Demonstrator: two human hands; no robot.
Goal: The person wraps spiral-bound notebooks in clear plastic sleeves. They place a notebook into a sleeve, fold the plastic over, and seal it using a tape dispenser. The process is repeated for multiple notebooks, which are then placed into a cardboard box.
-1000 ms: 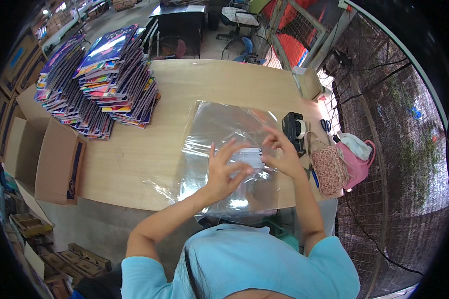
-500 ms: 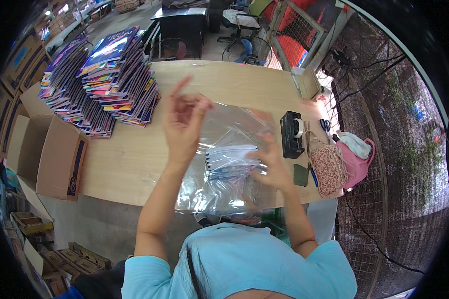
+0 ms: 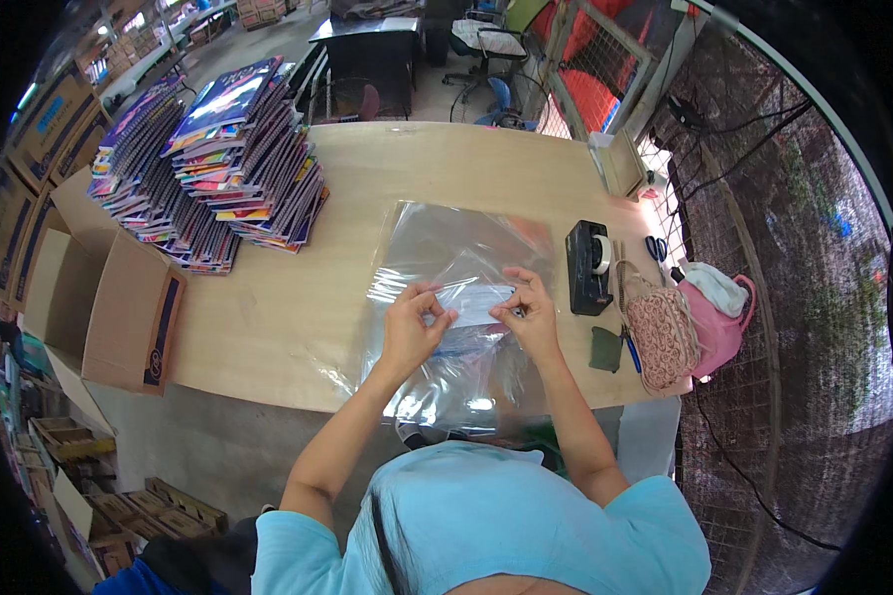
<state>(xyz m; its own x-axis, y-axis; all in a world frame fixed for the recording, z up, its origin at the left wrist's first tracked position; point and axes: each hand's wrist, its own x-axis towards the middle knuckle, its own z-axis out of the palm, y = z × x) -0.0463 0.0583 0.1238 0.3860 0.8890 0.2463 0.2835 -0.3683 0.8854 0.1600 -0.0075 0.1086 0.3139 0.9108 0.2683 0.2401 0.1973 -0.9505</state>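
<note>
With narrow finger pinches, the left hand (image 3: 417, 325) and right hand (image 3: 529, 313) are holding the white paper (image 3: 474, 305) at its left and right ends, probably steadying it. It is resting over clear plastic sheets (image 3: 446, 233) on the near worktop (image 3: 258, 337).

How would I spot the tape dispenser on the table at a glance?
Find the pale wooden table, then its right part, just right of the person's right hand. There sits a black, blocky dispenser, between the clear plastic sheets and the patterned pouch. Unlike the small green piece and the scissors nearby, it carries a white roll.
</note>
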